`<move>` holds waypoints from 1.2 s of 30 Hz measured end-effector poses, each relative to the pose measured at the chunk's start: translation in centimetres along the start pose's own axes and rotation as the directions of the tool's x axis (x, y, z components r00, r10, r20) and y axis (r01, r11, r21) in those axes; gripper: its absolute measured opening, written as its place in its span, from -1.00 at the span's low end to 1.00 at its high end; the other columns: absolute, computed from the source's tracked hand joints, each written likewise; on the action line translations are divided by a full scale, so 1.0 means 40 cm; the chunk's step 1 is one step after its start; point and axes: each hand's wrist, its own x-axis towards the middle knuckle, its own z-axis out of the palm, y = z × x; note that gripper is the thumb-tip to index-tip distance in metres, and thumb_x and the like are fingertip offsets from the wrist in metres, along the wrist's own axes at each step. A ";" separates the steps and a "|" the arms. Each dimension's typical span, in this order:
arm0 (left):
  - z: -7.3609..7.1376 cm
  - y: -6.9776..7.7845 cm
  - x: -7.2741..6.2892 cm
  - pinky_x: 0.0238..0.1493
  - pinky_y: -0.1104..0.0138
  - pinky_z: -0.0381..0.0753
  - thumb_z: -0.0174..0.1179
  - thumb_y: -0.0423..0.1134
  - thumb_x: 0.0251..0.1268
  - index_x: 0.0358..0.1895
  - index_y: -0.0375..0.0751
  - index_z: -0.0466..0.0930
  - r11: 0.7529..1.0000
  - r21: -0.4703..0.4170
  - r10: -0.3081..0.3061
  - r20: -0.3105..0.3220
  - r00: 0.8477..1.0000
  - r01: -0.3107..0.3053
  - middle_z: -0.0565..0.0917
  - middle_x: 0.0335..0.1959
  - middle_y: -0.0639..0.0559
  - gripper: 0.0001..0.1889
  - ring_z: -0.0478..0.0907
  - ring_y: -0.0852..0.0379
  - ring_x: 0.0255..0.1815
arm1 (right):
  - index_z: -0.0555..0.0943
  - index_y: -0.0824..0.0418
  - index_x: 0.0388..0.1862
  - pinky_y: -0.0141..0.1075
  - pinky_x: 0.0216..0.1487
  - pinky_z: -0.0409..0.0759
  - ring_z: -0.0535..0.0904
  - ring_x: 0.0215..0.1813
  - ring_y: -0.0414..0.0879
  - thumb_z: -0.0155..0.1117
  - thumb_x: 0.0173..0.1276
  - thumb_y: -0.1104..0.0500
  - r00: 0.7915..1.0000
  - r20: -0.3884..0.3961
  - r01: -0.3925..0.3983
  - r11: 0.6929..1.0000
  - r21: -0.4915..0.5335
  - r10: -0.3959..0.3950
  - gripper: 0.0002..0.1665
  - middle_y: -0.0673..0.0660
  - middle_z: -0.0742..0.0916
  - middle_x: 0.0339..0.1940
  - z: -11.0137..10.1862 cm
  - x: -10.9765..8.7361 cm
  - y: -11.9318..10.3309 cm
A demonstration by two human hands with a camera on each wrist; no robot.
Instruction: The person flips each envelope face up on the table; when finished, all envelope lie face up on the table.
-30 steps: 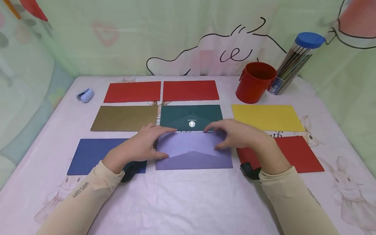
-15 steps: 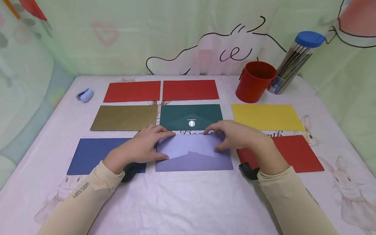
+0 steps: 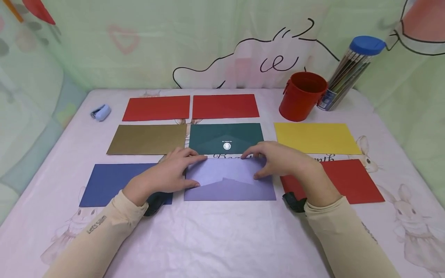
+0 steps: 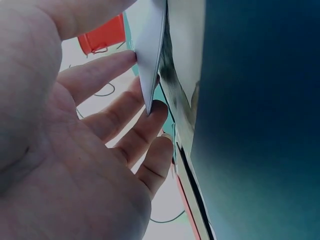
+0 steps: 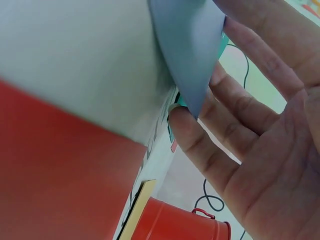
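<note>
**Lavender envelope (image 3: 229, 193) gripped by both sides at a cloth-covered desk (image 3: 222, 239)**

The lavender envelope is held midway between the desk's left and right edges, well apart from the far edge. Its left side is pinched by the left hand (image 3: 168, 170), its right side by the right hand (image 3: 283, 156); on each, the fingers are clamped on the envelope, the thumb laid on its face. It is seen tilted in the wrist views; whether its near edge is rested on the cloth cannot be told.

Toward the left edge, a blue rectangle (image 3: 111, 185) is partly covered by the left arm; toward the right edge, a red rectangle (image 3: 356, 181) is partly hidden by the right. Just beyond the envelope, a brown rectangle (image 3: 147, 139), a dark green rectangle (image 3: 226, 133) and a yellow rectangle (image 3: 316, 138) are lined up. Closer to the far edge, a second red rectangle (image 3: 156, 108) and a third red rectangle (image 3: 226, 106) are placed side by side. By the far right corner, a red bucket (image 3: 295, 104) is set beside a blue-lidded tube (image 3: 326, 101); near the far left corner, a small pale-blue object (image 3: 101, 112) is seen.
</note>
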 end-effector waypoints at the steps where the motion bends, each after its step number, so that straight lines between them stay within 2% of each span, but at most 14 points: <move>1: 0.000 0.000 0.000 0.32 -0.12 0.27 0.48 -0.06 0.16 0.48 -0.05 0.40 1.000 0.000 -0.002 0.001 1.000 0.002 0.46 0.27 -0.11 -0.21 0.31 -0.13 0.31 | 0.63 0.01 0.28 -0.05 0.05 0.65 0.50 0.18 0.12 0.60 0.14 0.20 1.000 0.000 0.001 1.000 -0.001 -0.001 -0.32 0.17 0.62 0.11 0.000 0.000 0.000; 10: 0.002 -0.003 0.002 0.33 -0.13 0.23 0.47 -0.06 0.16 0.48 -0.06 0.40 1.000 0.001 -0.001 -0.001 1.000 0.001 0.45 0.28 -0.13 -0.22 0.30 -0.16 0.31 | 0.64 -0.03 0.27 -0.08 -0.01 0.67 0.49 0.16 0.11 0.61 0.13 0.19 1.000 -0.002 -0.013 1.000 -0.007 0.013 -0.33 0.14 0.60 0.05 0.000 0.002 0.000; 17: 0.006 -0.009 0.004 0.30 -0.12 0.23 0.50 -0.08 0.12 0.43 -0.04 0.45 0.999 -0.035 -0.018 -0.021 1.000 0.017 0.42 0.29 -0.10 -0.24 0.27 -0.15 0.30 | 0.71 -0.06 0.14 -0.07 -0.02 0.67 0.43 0.21 0.11 0.65 0.07 0.17 0.999 -0.035 0.015 1.000 -0.027 -0.016 -0.40 0.13 0.56 0.08 0.002 0.005 0.002; 24: 0.008 -0.010 0.006 0.27 -0.09 0.30 0.49 -0.09 0.13 0.44 -0.05 0.43 0.998 -0.060 -0.020 -0.021 1.000 0.019 0.47 0.26 -0.07 -0.24 0.32 -0.10 0.25 | 0.70 0.01 0.12 -0.14 -0.05 0.67 0.51 0.08 0.06 0.63 0.09 0.20 1.000 -0.016 0.015 1.000 0.005 -0.015 -0.43 0.11 0.61 -0.03 -0.002 0.003 -0.003; 28: 0.004 -0.009 0.004 0.29 -0.09 0.27 0.50 -0.09 0.13 0.43 -0.09 0.43 0.998 -0.069 -0.012 -0.023 1.000 0.011 0.48 0.26 -0.06 -0.24 0.32 -0.11 0.28 | 0.70 0.02 0.13 -0.16 -0.08 0.68 0.51 0.07 0.06 0.64 0.09 0.20 1.000 -0.014 0.008 1.000 0.012 -0.008 -0.42 0.11 0.61 -0.04 -0.002 0.003 -0.002; 36: -0.002 -0.008 0.005 0.24 -0.06 0.31 0.50 -0.05 0.12 0.41 -0.18 0.43 1.000 -0.026 0.012 -0.027 1.000 -0.013 0.56 0.16 -0.04 -0.22 0.40 -0.08 0.23 | 0.70 0.01 0.14 -0.19 -0.12 0.68 0.51 0.06 0.06 0.64 0.08 0.20 1.000 -0.015 -0.012 1.000 0.023 0.012 -0.41 0.10 0.61 -0.05 0.006 0.003 0.006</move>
